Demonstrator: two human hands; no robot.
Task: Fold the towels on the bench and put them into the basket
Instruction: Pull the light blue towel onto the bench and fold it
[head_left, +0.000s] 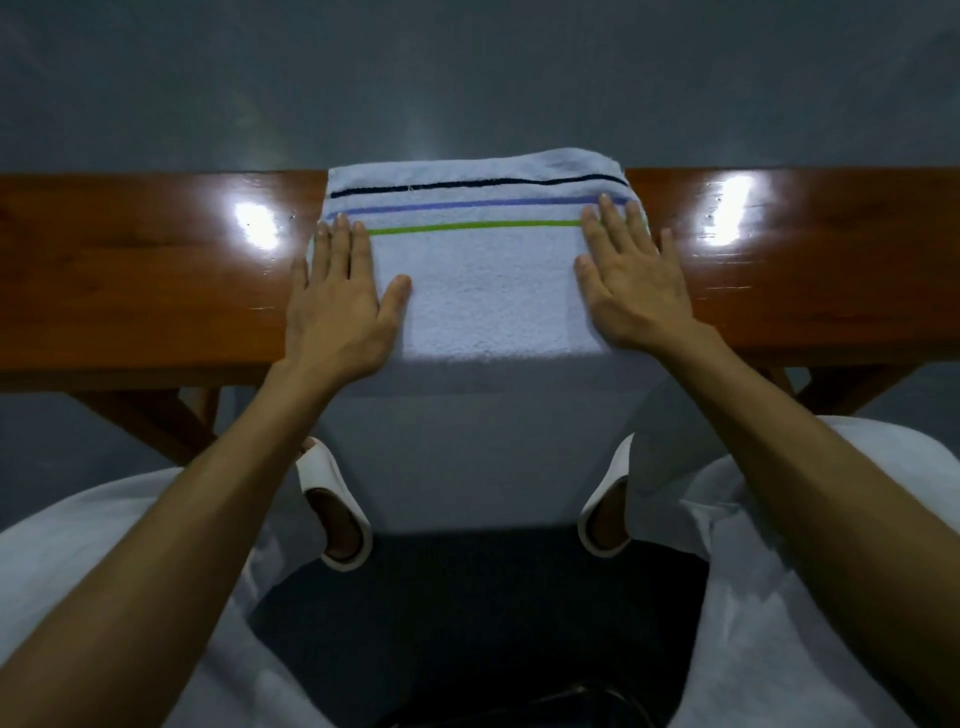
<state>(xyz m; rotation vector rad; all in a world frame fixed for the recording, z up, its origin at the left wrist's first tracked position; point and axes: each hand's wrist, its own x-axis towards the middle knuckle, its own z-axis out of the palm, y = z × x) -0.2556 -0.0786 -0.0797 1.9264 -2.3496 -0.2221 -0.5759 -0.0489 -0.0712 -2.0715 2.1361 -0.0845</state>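
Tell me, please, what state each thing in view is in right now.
Towel: laid across the bench, striped end far, near end hanging over the front edge.
Bench: towel draped over its middle.
Left hand: open, flat on the towel's left edge.
Right hand: open, flat on the towel's right edge.
Slippers: worn, either side of the hanging end.

Both bare arms (171, 519) are stretched forward. The left hand (337, 306) is laid flat on the left edge of the pale blue striped cloth towel (483, 291), fingers straight. The right hand (631, 291) is pressed flat on its right edge, fingers spread.
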